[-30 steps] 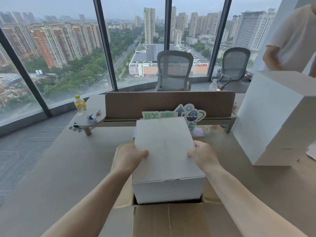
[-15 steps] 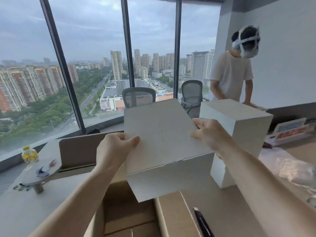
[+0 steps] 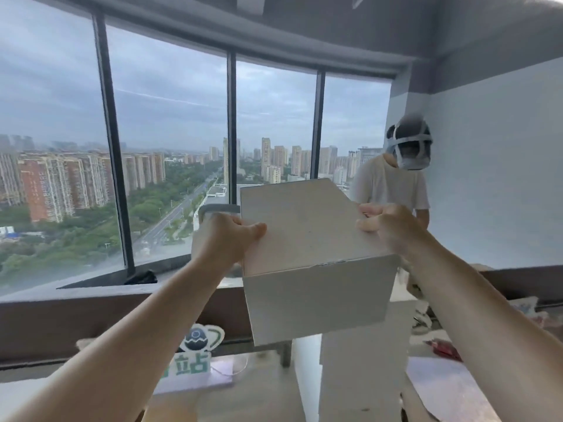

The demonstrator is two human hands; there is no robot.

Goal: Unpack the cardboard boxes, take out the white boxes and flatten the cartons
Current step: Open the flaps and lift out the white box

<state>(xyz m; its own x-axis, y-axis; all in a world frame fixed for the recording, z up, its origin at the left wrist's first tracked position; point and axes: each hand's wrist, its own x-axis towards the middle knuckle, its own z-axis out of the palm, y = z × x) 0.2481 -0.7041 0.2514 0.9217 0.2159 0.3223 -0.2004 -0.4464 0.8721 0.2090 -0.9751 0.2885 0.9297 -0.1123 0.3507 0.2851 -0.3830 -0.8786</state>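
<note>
Box (image 3: 307, 239), white, was held aloft at frame centre, above second white box (image 3: 362, 376) at 5 o'clock. Left hand (image 3: 225, 239) and right hand (image 3: 393, 226): each grip curled over top edge.

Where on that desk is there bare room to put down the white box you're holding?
Both hands, left hand and right hand, hold the white box above a taller white box. Bare desk shows between that box and the green sign. Right of it, plastic wrap and red clutter crowd the desk.
</note>
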